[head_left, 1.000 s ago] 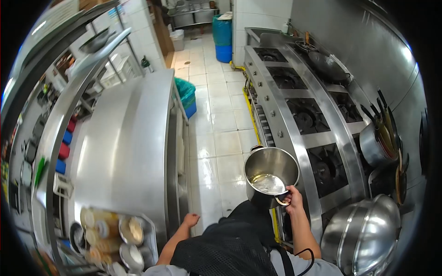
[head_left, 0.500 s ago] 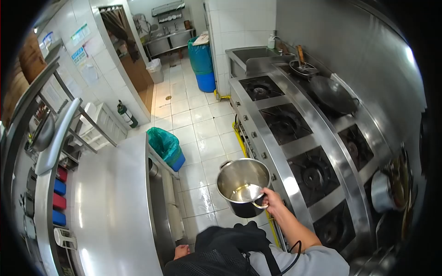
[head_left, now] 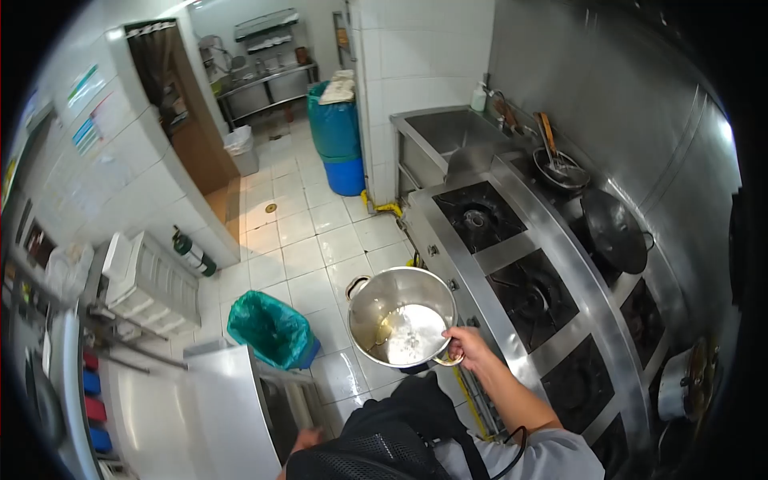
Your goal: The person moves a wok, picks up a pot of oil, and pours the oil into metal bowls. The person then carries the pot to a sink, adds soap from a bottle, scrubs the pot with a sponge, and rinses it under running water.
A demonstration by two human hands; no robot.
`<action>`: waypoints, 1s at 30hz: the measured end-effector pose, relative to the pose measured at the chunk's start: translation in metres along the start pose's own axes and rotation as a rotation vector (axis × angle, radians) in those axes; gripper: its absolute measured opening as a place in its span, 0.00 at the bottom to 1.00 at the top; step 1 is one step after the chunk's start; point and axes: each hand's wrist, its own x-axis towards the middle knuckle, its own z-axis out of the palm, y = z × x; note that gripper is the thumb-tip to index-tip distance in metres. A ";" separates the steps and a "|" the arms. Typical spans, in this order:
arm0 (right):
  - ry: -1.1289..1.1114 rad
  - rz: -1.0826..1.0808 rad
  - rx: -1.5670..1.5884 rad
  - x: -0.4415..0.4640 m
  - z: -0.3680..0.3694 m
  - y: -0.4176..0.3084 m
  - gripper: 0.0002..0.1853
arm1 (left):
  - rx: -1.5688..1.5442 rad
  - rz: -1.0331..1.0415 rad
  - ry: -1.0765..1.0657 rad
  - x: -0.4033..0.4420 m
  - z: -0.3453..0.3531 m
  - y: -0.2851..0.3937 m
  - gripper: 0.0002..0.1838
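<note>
A deep stainless steel pot hangs over the tiled floor in front of my body, tipped so its inside shows. A little yellowish liquid seems to lie at its bottom. My right hand is closed round the pot's near side handle; the opposite handle sticks out free on the far left of the rim. Low at my left side, my left hand is blurred and partly cut off by my dark clothing, beside the steel counter. Its fingers cannot be made out.
On the right runs a steel stove with several burners, a wok and a pan. Beyond it is a sink. A green-lined bin stands ahead left, a blue barrel farther off, an extinguisher by the wall.
I have moved forward along the aisle, so the bin, stove and sink appear nearer. The pot, still in my right hand, has tilted more toward me and shifted slightly left.
</note>
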 end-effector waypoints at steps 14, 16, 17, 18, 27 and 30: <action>-0.120 -0.191 -0.358 0.259 0.118 -0.194 0.12 | -0.587 0.206 0.440 0.444 -0.432 0.250 0.29; -0.137 -0.218 -0.473 0.291 0.143 -0.228 0.14 | -0.518 0.261 0.414 0.474 -0.462 0.266 0.33; -0.166 -0.212 -0.516 0.304 0.156 -0.247 0.15 | -0.491 0.251 0.399 0.494 -0.475 0.265 0.35; -0.147 -0.220 -0.519 0.320 0.166 -0.266 0.15 | -0.502 0.266 0.389 0.516 -0.489 0.268 0.35; 0.125 -0.418 -0.217 0.399 0.225 -0.416 0.14 | -0.638 0.462 0.684 0.715 -0.626 0.247 0.20; 0.333 -0.597 -0.069 0.414 0.214 -0.445 0.11 | -0.719 0.403 0.594 0.782 -0.658 0.230 0.16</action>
